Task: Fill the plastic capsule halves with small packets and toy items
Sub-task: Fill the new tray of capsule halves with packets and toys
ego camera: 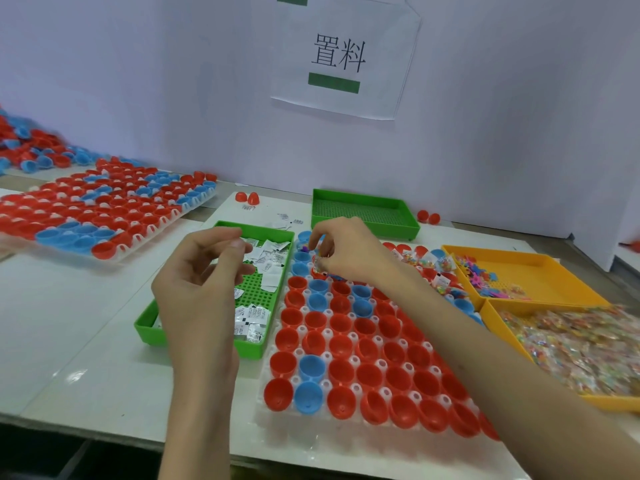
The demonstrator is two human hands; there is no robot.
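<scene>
Red and blue capsule halves (341,346) stand open side up in the sockets of a clear tray (298,426) at the near centre of the white table (86,341). The nearest rows hold nothing visible; several halves at the tray's 1 o'clock corner contain packets (443,263). At 3 o'clock, the near yellow tray (616,403) is heaped with clear wrapped packets (571,344). At 9 o'clock, touching the clear tray's edge, a green tray (145,327) holds white paper packets (252,320). The left hand (204,282) hovers over this green tray, fingers curled, forefinger and thumb slightly apart; it cannot be told whether they hold a packet. The right hand (346,254) is over the clear tray's 11 o'clock corner, fingertips pressed together, pinching a small clear packet (319,263) just above the halves. At 2 o'clock, a second yellow tray (540,271) carries loose coloured toy pieces (481,275). At 12 o'clock stands another green tray (363,209), with loose red halves (247,197) beside it. At 10 o'clock, well apart, a further tray of capsule halves (104,209) lies on the table, and a loose heap of halves (31,147) lies behind that. A paper sign (343,57) hangs on the wall at 12 o'clock.
</scene>
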